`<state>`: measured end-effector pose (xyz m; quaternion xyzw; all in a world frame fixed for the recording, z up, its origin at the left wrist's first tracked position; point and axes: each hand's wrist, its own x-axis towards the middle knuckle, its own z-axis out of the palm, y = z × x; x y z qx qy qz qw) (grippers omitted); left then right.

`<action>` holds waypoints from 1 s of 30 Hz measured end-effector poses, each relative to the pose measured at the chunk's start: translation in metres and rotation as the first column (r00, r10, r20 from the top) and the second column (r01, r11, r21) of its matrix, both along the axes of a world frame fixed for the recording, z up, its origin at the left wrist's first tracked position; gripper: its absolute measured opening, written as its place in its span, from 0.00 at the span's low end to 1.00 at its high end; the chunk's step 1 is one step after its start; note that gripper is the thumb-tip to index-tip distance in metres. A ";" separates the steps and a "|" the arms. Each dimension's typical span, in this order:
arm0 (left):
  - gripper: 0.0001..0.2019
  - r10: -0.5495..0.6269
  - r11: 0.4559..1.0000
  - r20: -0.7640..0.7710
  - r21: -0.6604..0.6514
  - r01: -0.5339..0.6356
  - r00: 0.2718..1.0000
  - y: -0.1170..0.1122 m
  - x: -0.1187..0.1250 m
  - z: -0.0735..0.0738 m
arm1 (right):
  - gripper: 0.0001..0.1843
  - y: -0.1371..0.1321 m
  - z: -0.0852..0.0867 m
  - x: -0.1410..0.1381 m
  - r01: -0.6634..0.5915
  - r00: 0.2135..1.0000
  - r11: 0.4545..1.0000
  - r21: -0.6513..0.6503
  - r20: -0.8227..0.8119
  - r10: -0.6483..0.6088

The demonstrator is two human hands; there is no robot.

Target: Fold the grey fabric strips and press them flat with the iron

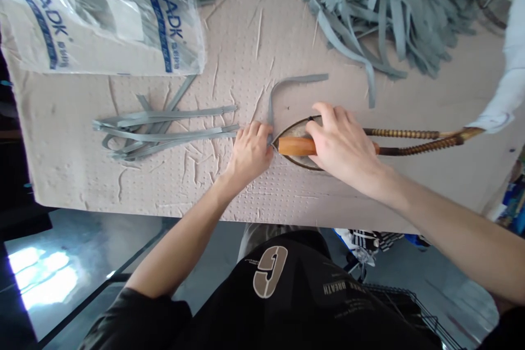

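Observation:
A steam iron with an orange handle lies on the padded board, its pointed tip facing left. My right hand is closed around the handle and covers its rear part. Just left of the tip, my left hand has its fingers curled and pressed down on a narrow grey fabric strip. That strip bends up from the fingers and then to the right. More grey strips lie folded in a loose bundle left of my left hand, with ends reaching close to it.
The board's pale cover is wrinkled. A large heap of grey strips sits at the back right. A clear plastic bag with blue print lies over strips at the back left. A wrapped hose runs from the iron along the right.

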<state>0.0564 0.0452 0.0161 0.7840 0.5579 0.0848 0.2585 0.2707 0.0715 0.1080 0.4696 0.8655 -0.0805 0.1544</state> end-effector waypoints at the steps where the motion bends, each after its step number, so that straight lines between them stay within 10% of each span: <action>1: 0.17 0.024 1.000 0.051 -0.002 -0.024 0.998 0.000 -0.002 0.000 | 0.15 0.001 -0.001 -0.003 -0.017 1.000 1.000 -0.004 -0.009 0.017; 12: 0.12 0.245 0.951 0.241 0.129 -0.281 0.939 -0.010 -0.025 0.015 | 0.20 -0.005 -0.001 0.021 0.067 0.997 0.998 0.000 -0.048 -0.067; 21: 0.05 0.047 0.995 0.106 0.083 -0.056 0.993 0.002 0.037 0.012 | 0.14 -0.014 0.004 0.122 0.164 0.984 0.986 -0.032 0.082 -0.161; 30: 0.09 -0.037 0.999 -0.063 0.015 0.038 0.997 0.017 0.073 -0.004 | 0.14 -0.019 -0.002 0.135 0.172 0.984 0.985 0.008 0.038 -0.172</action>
